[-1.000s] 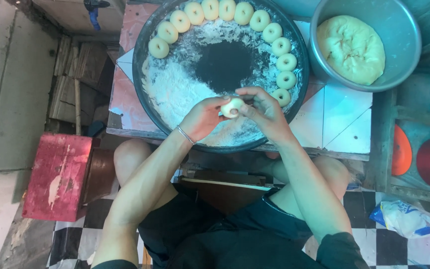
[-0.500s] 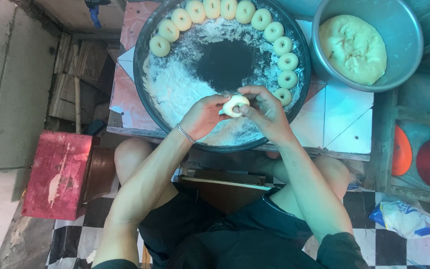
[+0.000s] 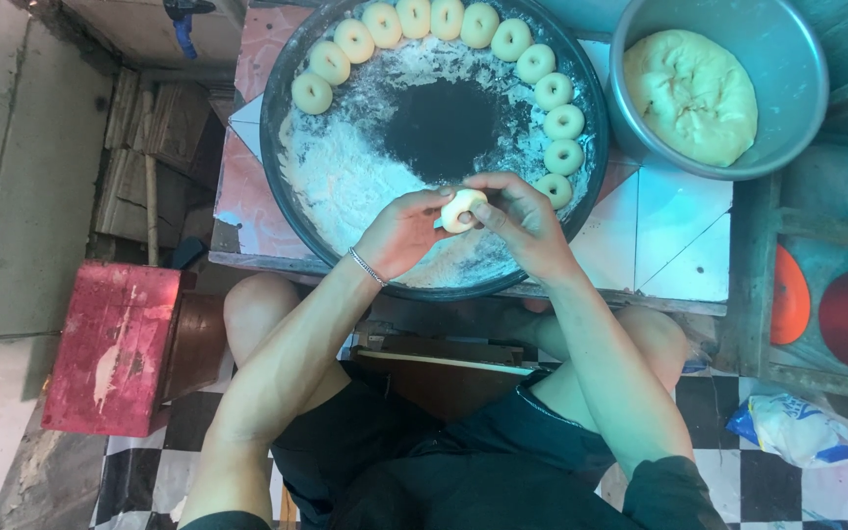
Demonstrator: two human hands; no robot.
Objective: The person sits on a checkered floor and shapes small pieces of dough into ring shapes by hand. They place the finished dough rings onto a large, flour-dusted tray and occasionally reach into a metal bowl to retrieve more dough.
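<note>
black-and-white checkered floor tiles (image 3: pixel 768 481) at bottom. tiled tabletop (image 3: pixel 684 245), white and pink triangles. red metal box (image 3: pixel 115 348) at left on bare concrete floor (image 3: pixel 12 177), stacked wooden slats (image 3: pixel 154 147) beside it. flat, cool daylight.

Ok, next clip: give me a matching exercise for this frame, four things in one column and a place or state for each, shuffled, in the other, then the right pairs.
Things:
1. dough ring
2. shaped dough rings
3. mound of dough
4. red box

Places or states:
A. lined along the far rim of the dark floured pan
B. on the floor by the person's left knee
C. held between the left hand and right hand
D. lying in the metal bowl

Pairs: 1-C, 2-A, 3-D, 4-B
</note>
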